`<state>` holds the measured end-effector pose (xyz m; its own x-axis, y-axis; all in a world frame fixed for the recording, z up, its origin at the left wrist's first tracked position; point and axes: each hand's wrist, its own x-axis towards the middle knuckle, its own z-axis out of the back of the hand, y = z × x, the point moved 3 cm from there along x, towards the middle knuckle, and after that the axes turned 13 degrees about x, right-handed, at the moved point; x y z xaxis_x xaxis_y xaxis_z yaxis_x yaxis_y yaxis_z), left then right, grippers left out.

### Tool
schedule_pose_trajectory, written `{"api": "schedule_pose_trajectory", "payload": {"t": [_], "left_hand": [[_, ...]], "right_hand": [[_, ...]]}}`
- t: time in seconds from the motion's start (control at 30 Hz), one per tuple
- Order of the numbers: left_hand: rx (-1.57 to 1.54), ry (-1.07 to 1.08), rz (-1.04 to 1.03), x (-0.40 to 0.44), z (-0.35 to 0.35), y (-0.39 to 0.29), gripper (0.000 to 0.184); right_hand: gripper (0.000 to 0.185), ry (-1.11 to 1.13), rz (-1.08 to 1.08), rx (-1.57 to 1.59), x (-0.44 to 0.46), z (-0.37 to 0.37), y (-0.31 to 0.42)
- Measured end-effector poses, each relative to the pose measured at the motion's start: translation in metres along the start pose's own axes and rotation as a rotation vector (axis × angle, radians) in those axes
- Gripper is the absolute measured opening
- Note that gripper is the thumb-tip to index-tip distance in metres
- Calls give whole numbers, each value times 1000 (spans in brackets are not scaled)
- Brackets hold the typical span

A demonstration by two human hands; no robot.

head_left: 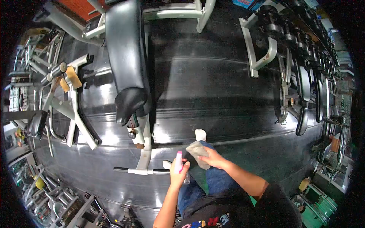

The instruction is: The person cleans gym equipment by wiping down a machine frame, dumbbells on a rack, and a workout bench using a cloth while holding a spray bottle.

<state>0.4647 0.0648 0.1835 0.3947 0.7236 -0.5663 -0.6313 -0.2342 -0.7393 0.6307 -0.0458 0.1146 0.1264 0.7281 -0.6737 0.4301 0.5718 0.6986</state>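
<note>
My left hand (178, 175) is wrapped round a spray bottle (179, 157) with a pink and white top; part of its clear body shows below the fingers. In my right hand (215, 158) is a crumpled greyish cloth (197, 152), gripped at its right side and hanging over my leg. The two hands are apart, in front of my body. Ahead and to the left stands a weight bench with a long black padded backrest (123, 41) and a smaller black seat pad (130, 103). Its foot bar (137, 171) with dark grips ends close to my left hand.
A dumbbell rack (273, 28) lines the upper right, with more black-padded benches (303, 83) below it. At left stands a pale-framed machine (74, 110) with tan pads. More gym equipment (57, 205) is at the lower left. The floor (197, 87) is dark and shiny.
</note>
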Motion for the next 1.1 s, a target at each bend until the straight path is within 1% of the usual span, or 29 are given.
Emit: {"api": "schedule_pose_trajectory", "payload": {"t": [0.03, 0.07, 0.1, 0.17, 0.23, 0.3, 0.33, 0.37, 0.43, 0.5, 0.57, 0.63, 0.7, 0.73, 0.8, 0.83, 0.93, 0.97, 1.0, 1.03, 1.1], "left_hand": [[56, -14, -69, 4, -9, -8, 23], [10, 23, -43, 10, -19, -9, 23], [-38, 62, -15, 15, -25, -14, 23], [-16, 32, -41, 21, -32, -25, 23], [7, 5, -60, 24, -36, -30, 23], [-84, -29, -24, 21, -38, -25, 23], [-33, -25, -77, 18, -37, -24, 33], [-30, -31, -77, 16, -34, -20, 33], [-26, 28, 13, 12, -29, -17, 35], [2, -3, -18, 9, -22, -20, 31], [-39, 23, -2, 6, -16, -23, 28], [-24, 35, -39, 5, -9, -35, 26], [12, 16, -44, 0, 0, -54, 24], [-8, 1, -113, -3, 5, -67, 26], [-2, -11, -190, -5, 14, -94, 26], [-4, -19, -242, -6, 17, -106, 27], [26, 20, -300, 0, 17, -125, 28], [15, 26, -320, 4, 15, -132, 27], [36, 34, -322, 8, 13, -136, 25], [43, 36, -322, 10, 11, -139, 25], [2, 79, -241, 20, 3, -145, 22]], "right_hand": [[50, -27, 10, 29, 1, 15, 10], [48, -45, -69, 91, 3, 28, 16], [48, -38, -66, 92, 4, 34, 25], [47, -98, -46, 192, 5, 46, 43], [46, -97, -47, 208, 11, 51, 47], [46, -116, -50, 244, 14, 51, 47], [46, -112, -51, 246, 15, 49, 47], [46, -104, -36, 272, 17, 45, 49], [46, -90, -16, 296, 18, 39, 56], [47, -61, 25, 283, 15, 32, 66], [47, -68, 66, 273, 5, 26, 81], [46, -82, 122, 255, -8, 23, 99], [46, -74, 122, 240, -22, 19, 114], [46, -75, 141, 241, -29, 19, 121], [45, -17, 225, 125, -37, 18, 142], [45, -24, 243, 130, -42, 17, 150], [45, -71, 303, 161, -53, 24, 161], [45, -130, 296, 173, -54, 30, 160], [45, -186, 284, 186, -56, 35, 162], [45, -187, 285, 193, -59, 39, 163], [46, -236, 210, 312, -61, 52, 161]]}}
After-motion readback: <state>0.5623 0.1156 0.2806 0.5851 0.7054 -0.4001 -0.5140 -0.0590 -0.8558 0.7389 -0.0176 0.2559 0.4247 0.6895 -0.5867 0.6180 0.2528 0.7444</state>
